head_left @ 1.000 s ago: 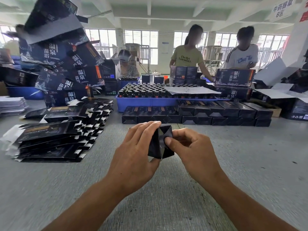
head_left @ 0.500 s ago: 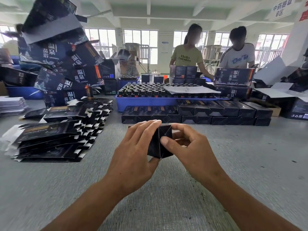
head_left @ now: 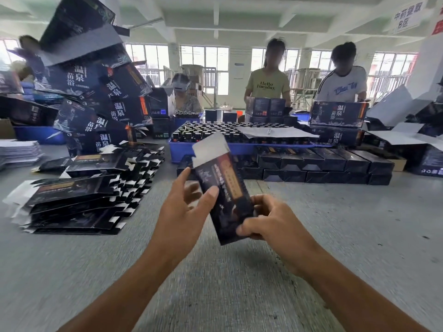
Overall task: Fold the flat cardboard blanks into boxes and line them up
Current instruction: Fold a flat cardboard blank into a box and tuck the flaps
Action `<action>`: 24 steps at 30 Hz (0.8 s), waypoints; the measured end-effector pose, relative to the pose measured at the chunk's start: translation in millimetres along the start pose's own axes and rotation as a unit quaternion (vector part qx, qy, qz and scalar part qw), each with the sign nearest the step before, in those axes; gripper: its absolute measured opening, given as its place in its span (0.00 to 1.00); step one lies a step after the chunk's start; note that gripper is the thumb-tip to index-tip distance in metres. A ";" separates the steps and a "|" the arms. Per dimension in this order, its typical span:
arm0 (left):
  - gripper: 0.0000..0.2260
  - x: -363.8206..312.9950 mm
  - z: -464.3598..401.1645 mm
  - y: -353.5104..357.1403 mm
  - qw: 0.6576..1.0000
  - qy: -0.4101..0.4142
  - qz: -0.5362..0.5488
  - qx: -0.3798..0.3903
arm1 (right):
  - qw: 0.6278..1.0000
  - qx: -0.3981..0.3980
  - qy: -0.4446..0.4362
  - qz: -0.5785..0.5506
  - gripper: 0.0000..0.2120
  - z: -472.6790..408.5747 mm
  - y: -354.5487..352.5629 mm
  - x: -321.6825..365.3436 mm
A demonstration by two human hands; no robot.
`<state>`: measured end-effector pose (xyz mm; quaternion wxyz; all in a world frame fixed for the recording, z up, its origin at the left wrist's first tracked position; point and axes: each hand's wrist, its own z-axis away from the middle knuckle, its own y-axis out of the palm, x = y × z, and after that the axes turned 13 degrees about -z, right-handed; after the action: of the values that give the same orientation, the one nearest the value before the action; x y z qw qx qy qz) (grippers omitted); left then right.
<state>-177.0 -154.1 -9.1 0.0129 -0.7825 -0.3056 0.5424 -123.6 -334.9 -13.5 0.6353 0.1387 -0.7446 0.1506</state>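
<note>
Box: dark printed carton (head_left: 224,195), held above the grey table (head_left: 239,283) between both hands, tilted with its top leaning away and to the left; white end flap (head_left: 209,149) stands open at the far end.
Right hand: right hand (head_left: 268,224) grips the near, lower end of the carton, thumb across the front face, fingers curled round the right edge.
Left hand: left hand (head_left: 182,212) sits at the carton's left side, thumb tip touching the left edge about halfway up, fingers spread and fairly straight; whether they touch the back of the carton cannot be told, as they are blurred.
Flat blanks: stack of flat blanks (head_left: 79,195) lies on the table to the left of the left hand, well apart from it.
Finished row: row of folded boxes (head_left: 323,166) stands lined up on the table beyond the hands, mostly beyond the right one.
Tray: blue tray (head_left: 239,149) of dark bottles sits just behind that row.
Large cartons: leaning pile of large cartons (head_left: 96,92) rises far beyond the left hand.
Others: three people stand or sit across the table, behind the tray.
</note>
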 end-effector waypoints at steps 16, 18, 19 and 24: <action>0.23 0.7 7.1 4.6 0.993 0.078 0.062 0.064 | 0.980 -0.030 -0.193 -0.025 0.25 8.0 1.4 11.1; 0.21 1.0 6.8 4.6 0.993 0.082 0.062 0.065 | 0.981 -0.019 -0.193 -0.017 0.23 8.8 1.4 12.0; 0.20 0.9 6.6 4.8 0.992 0.084 0.068 0.067 | 0.981 -0.015 -0.193 -0.014 0.21 9.1 1.5 12.9; 0.10 -2.6 7.4 4.1 0.989 0.109 0.090 0.044 | 0.979 -0.015 -0.201 -0.029 0.16 9.2 1.5 15.0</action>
<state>-182.0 -161.0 -11.3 0.0321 -0.8599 -0.2065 0.4658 -134.8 -337.5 -0.1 0.4788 0.1780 -0.8550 0.0895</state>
